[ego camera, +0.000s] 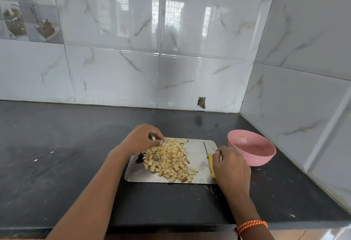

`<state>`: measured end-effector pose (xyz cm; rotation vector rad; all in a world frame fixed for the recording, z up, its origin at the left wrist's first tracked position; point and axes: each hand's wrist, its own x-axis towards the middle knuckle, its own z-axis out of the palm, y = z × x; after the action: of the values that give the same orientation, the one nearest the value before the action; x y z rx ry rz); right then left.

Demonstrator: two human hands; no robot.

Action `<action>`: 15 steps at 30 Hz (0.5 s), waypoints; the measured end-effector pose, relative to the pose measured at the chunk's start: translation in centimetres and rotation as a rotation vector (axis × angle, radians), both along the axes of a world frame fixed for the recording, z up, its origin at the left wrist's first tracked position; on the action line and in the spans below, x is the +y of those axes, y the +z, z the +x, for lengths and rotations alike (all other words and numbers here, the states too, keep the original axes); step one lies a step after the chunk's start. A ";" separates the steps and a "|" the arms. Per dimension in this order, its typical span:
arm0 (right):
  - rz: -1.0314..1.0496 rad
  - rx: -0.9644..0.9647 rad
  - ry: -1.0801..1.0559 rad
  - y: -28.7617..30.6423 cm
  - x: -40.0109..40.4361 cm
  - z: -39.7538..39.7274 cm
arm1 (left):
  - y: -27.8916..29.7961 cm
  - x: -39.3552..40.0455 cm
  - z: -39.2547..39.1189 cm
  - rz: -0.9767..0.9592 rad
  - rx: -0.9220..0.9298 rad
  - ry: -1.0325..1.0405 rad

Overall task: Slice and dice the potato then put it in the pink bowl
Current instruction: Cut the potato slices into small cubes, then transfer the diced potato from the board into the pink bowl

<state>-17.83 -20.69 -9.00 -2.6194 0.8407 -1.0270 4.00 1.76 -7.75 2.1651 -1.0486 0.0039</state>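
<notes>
The left hand (141,138) hung over the far left corner of the steel cutting board (198,157), its fingers curled and its thumb and fingertips pinched at the edge of the potato pile; whether a cube sat between them could not be made out. The right hand (230,165) rested on the yellow-handled knife (210,161), which lay flat along the board's right side, blade pointing to 12 o'clock. Cutting looked finished: the diced potato (169,162) lay heaped mid-board, at 4 o'clock from the left hand and 9 o'clock from the right. The transfer had barely begun, by my judgement. The pink bowl (252,150) stood on the dark counter (57,154) at 2 o'clock from the right hand, holding only a few scraps.
</notes>
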 end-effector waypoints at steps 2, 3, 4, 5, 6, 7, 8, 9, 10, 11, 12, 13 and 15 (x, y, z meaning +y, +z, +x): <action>-0.026 -0.016 0.053 -0.1 0.2 0.1 | 0.1 0.1 0.1 0.002 0.003 0.018; -0.042 -0.017 0.081 -0.1 0.4 0.1 | 0.1 0.1 0.1 0.001 0.002 0.018; -0.058 -0.020 0.110 -0.2 0.6 0.1 | 0.2 0.1 0.0 -0.009 -0.003 0.012; -0.073 -0.022 0.139 -0.2 0.6 0.1 | 0.2 0.1 -0.1 -0.027 -0.009 0.004; -0.082 -0.025 0.161 -0.2 0.6 0.2 | 0.2 0.1 -0.2 -0.049 -0.011 0.002; -0.083 -0.026 0.175 -0.3 0.5 0.2 | 0.3 0.0 -0.3 -0.075 -0.006 0.003; -0.076 -0.025 0.182 -0.3 0.4 0.2 | 0.3 0.1 -0.4 -0.095 0.001 0.006; -0.066 -0.024 0.184 -0.3 0.3 0.2 | 0.4 0.1 -0.5 -0.106 0.002 0.005; -0.059 -0.022 0.186 -0.3 0.3 0.2 | 0.4 0.1 -0.6 -0.103 -0.005 0.000; -0.058 -0.020 0.189 -0.3 0.3 0.2 | 0.4 0.1 -0.7 -0.093 -0.015 -0.007; -0.059 -0.022 0.197 -0.3 0.2 0.1 | 0.4 0.0 -0.8 -0.089 -0.019 -0.010; -0.058 -0.032 0.210 -0.3 0.2 0.1 | 0.4 0.1 -0.8 -0.098 -0.014 -0.008; -0.034 -0.086 0.244 -0.4 0.3 0.0 | 0.4 0.2 -0.8 -0.119 -0.003 0.000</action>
<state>-17.86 -20.43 -9.39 -2.6026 0.4735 -1.0838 3.18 1.92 -7.32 2.0583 -1.0240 0.0681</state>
